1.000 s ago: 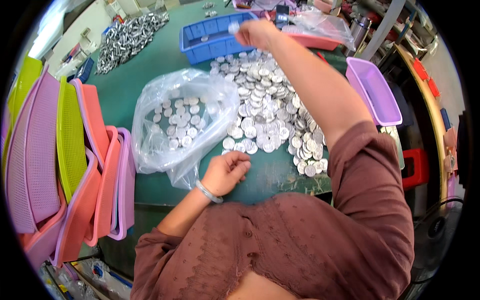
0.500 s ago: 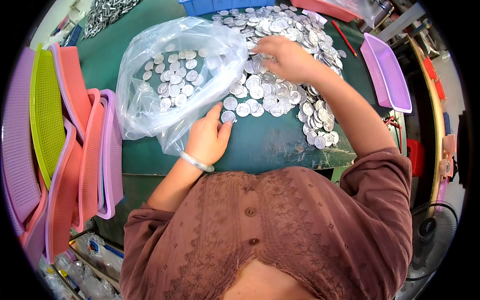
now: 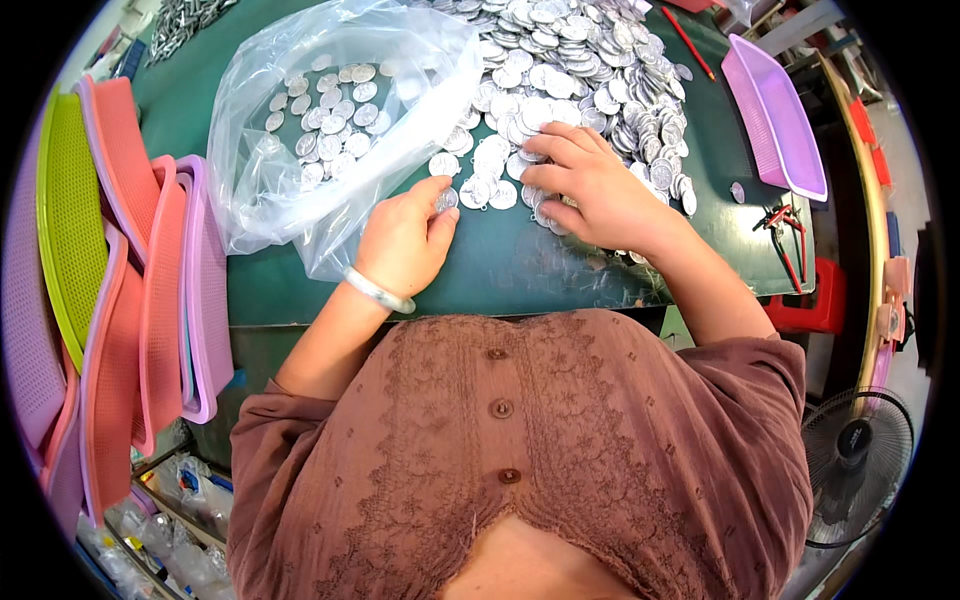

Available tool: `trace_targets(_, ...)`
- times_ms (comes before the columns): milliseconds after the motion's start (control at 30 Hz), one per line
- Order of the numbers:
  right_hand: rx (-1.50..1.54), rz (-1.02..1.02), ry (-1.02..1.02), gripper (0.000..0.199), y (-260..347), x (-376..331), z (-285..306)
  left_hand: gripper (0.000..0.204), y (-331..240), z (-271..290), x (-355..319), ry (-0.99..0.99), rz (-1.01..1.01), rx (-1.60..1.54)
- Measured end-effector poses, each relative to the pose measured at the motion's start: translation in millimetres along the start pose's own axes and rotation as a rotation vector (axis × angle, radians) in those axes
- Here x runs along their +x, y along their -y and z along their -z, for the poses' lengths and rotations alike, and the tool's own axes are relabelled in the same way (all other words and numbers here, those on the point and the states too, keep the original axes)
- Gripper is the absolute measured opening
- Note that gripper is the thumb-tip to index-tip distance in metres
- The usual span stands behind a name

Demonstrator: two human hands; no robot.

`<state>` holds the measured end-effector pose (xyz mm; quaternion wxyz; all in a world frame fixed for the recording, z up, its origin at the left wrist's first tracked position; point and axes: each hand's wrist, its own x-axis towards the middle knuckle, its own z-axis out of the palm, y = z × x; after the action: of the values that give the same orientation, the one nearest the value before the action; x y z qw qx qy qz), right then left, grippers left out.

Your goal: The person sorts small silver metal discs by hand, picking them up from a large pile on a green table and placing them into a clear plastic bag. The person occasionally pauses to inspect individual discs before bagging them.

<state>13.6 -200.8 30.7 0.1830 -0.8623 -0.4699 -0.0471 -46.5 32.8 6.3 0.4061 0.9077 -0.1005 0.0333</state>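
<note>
A broad heap of silver discs lies on a green table, spreading down to a loose front edge between the two hands; some of the discs have a small loop at the rim. The right hand reaches over this front edge with its fingers apart and slightly bent, the fingertips on or just above the discs; whether it grips any cannot be told. The left hand rests near the table's front edge, thumb and forefinger parted around a single disc at the heap's left corner. A pale bracelet circles the left wrist.

Left of the heap stands an open clear plastic bag, with more discs showing inside it. To the right are a red pencil, a purple basket, a stray disc and a red-handled tool. Stacked baskets in purple, green and coral fill the far left, and small metal parts lie beyond the bag. A fan stands at lower right.
</note>
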Motion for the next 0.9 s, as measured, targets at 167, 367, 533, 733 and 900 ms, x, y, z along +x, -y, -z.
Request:
trace_targets(167, 0.053, -0.068, -0.182, 0.021, 14, 11, -12, 0.031, 1, -3, -5, -0.016, 0.001, 0.017)
trace_targets(367, 0.016, -0.084, -0.109, 0.023, 27, 35, -34, 0.032, -2, -1, -12, -0.034, 0.092, -0.060)
trace_targets(533, 0.058, -0.072, -0.099, 0.019, 23, 38, -35, 0.032, 1, 0, -13, -0.024, 0.098, -0.098)
trace_targets(733, 0.812, -0.472, -0.069, 0.013, 27, 37, -23, 0.018, 2, -10, -8, 0.039, 0.175, -0.483)
trace_targets(900, 1.256, -0.636, -0.091, 0.019, 24, 30, -13, 0.012, -14, -6, 0, 0.134, 0.296, -0.857)
